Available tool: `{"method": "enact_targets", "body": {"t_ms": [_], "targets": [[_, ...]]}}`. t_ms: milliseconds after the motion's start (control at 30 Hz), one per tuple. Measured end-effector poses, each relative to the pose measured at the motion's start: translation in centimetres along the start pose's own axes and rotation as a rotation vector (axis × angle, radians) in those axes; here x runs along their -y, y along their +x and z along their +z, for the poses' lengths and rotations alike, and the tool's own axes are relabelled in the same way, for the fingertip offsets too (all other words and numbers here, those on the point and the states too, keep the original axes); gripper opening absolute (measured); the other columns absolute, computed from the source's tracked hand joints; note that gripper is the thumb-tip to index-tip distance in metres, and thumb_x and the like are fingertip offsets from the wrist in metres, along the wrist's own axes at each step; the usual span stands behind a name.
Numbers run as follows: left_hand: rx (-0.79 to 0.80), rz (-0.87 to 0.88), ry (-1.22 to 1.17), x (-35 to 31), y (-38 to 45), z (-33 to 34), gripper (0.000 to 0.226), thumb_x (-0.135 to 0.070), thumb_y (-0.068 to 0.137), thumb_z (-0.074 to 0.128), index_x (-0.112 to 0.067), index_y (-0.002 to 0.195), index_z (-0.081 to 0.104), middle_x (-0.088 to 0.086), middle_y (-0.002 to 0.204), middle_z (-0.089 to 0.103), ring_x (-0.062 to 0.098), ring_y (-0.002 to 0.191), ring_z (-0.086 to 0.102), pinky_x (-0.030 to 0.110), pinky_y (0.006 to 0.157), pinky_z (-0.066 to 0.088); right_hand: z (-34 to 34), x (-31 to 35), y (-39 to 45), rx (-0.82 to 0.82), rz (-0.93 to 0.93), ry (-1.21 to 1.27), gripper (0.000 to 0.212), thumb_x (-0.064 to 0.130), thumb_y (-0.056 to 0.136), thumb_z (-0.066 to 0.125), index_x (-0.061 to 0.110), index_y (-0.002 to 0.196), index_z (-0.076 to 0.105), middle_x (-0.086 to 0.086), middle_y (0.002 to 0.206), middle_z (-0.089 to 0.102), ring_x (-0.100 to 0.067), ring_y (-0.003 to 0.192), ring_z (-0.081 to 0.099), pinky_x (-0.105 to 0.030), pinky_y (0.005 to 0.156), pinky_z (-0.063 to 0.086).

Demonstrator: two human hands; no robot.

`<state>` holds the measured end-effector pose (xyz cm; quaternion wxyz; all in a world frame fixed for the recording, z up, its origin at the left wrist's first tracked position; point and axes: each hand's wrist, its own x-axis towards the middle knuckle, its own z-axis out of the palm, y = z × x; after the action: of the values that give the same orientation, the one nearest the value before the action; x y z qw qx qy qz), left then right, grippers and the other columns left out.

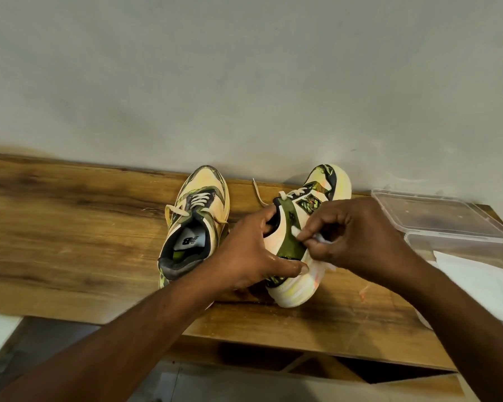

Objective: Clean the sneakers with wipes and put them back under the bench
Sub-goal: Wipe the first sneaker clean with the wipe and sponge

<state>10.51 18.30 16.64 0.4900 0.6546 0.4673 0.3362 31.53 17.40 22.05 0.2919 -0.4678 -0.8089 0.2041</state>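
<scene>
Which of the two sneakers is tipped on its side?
The right sneaker, held by both hands and tipped with its sole facing right. The left sneaker stands upright, untouched.

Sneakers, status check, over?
Left hand grips right sneaker at collar. Right hand rubs wipe on it. Left sneaker waits on bench.

- A plain grey-white wall (244, 68) fills the upper half, evenly lit, smudged near its base.
- A brown wood-grain table (70, 227) runs along the wall, with dark streaks at its left.
- Below its front edge lie a shadowed recess (389, 369) and pale floor (0, 332).
</scene>
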Motion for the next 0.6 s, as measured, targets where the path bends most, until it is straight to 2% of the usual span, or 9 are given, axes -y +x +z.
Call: {"method": "enact_targets", "body": {"t_ms": [67, 100, 233, 300, 433, 467, 600], "targets": [[0.008, 0.003, 0.006, -0.2, 0.1, 0.0, 0.083, -0.011, 0.065, 0.099, -0.027, 0.137, 0.061, -0.012, 0.123, 0.075, 0.005, 0.113, 0.071, 0.044, 0.100, 0.059, -0.8, 0.1, 0.2, 0.130, -0.026, 0.028, 0.025, 0.004, 0.074, 0.087, 0.026, 0.084, 0.084, 0.012, 0.080, 0.075, -0.013, 0.072, 0.072, -0.033, 0.063, 0.060], [0.008, 0.000, 0.011, -0.4, 0.3, 0.0, 0.084, -0.012, 0.065, 0.099, -0.027, 0.137, 0.061, -0.013, 0.123, 0.075, 0.004, 0.113, 0.071, 0.043, 0.100, 0.059, -1.4, -0.2, 0.4, 0.140, -0.025, 0.012, 0.025, 0.003, 0.074, 0.087, 0.026, 0.084, 0.083, 0.012, 0.080, 0.075, -0.012, 0.073, 0.071, -0.031, 0.063, 0.059], [0.000, -0.006, 0.006, -0.4, 0.4, 0.0, 0.088, -0.016, 0.063, 0.100, -0.029, 0.139, 0.060, -0.013, 0.125, 0.074, 0.005, 0.115, 0.070, 0.045, 0.101, 0.059, -1.4, -1.3, 0.8, -0.117, -0.039, -0.216, 0.027, 0.005, 0.074, 0.088, 0.028, 0.085, 0.082, 0.016, 0.082, 0.071, -0.004, 0.073, 0.066, -0.028, 0.065, 0.057], [-0.004, -0.010, -0.001, -0.3, 0.2, 0.1, 0.085, -0.012, 0.064, 0.100, -0.029, 0.138, 0.060, -0.014, 0.123, 0.075, 0.005, 0.114, 0.071, 0.044, 0.101, 0.059, -0.5, -0.7, 0.4, -0.155, -0.035, -0.169, 0.022, 0.007, 0.075, 0.088, 0.025, 0.087, 0.083, 0.014, 0.083, 0.073, -0.005, 0.074, 0.068, -0.033, 0.065, 0.059], [0.002, -0.005, 0.005, -0.1, 0.2, 0.1, 0.080, -0.009, 0.066, 0.098, -0.027, 0.135, 0.062, -0.012, 0.120, 0.076, 0.007, 0.112, 0.072, 0.046, 0.100, 0.059, -0.6, 0.5, -0.3, 0.100, -0.015, 0.067, 0.023, 0.005, 0.076, 0.087, 0.026, 0.086, 0.084, 0.013, 0.080, 0.076, -0.012, 0.073, 0.073, -0.035, 0.065, 0.062], [-0.001, -0.008, 0.004, 0.0, 0.2, 0.1, 0.082, -0.010, 0.065, 0.099, -0.027, 0.136, 0.062, -0.011, 0.121, 0.076, 0.008, 0.113, 0.072, 0.046, 0.100, 0.059, -1.0, 0.2, -0.2, 0.104, 0.009, 0.063, 0.024, 0.005, 0.076, 0.087, 0.026, 0.085, 0.084, 0.013, 0.079, 0.076, -0.011, 0.073, 0.073, -0.036, 0.065, 0.062], [-0.015, -0.016, 0.009, 0.2, 0.2, 0.0, 0.087, -0.019, 0.062, 0.101, -0.029, 0.138, 0.060, -0.013, 0.124, 0.075, 0.006, 0.115, 0.070, 0.045, 0.101, 0.059, -0.8, -1.1, 0.1, -0.172, 0.057, -0.100, 0.023, 0.007, 0.076, 0.088, 0.027, 0.087, 0.083, 0.017, 0.081, 0.074, -0.005, 0.071, 0.068, -0.033, 0.065, 0.060]]}}
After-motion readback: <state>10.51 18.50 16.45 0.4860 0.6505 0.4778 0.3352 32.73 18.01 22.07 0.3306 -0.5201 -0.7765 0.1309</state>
